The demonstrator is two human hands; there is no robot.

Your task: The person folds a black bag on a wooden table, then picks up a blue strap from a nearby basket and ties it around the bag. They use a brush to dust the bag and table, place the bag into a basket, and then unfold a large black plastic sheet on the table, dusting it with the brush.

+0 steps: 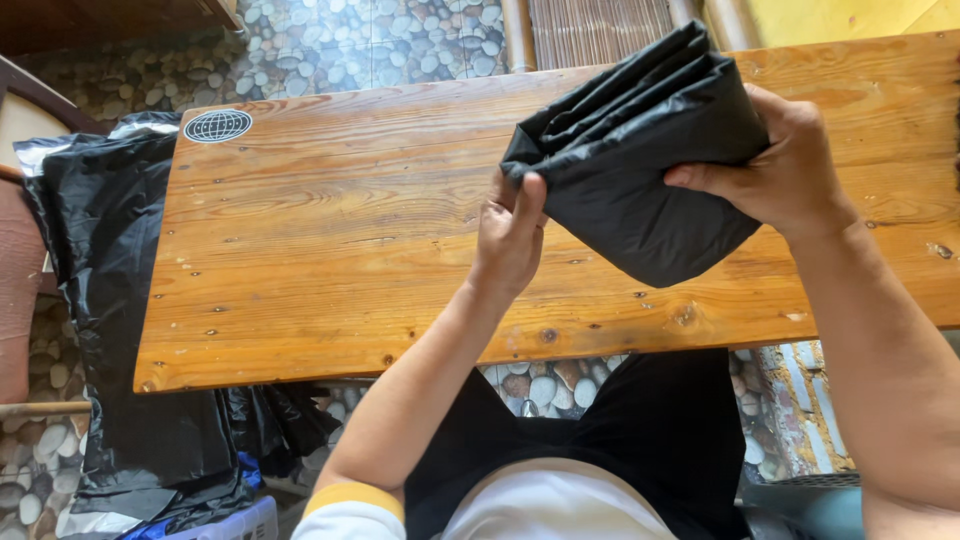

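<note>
Folded black plastic bag [640, 160] held above bench [330, 250], long axis slanting lower-left to upper-right. Left hand [510, 235] pinched lower-left corner; right hand [785, 165] gripped right edge. Both hands equally near.

The surface [350, 250] runs off the edge at three o'clock. The folded black bag [640, 160] hides the right hand's [785, 165] fingers and the left hand's [510, 235] fingertips.

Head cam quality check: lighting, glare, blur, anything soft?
Head view: bright daylight, sharp throughout; soft sheen on the folded black plastic bag gripped by the left hand and right hand; mild glare on the wooden table; white glare on the black plastic pile at left; slight wide-angle bowing of table edges.
</note>
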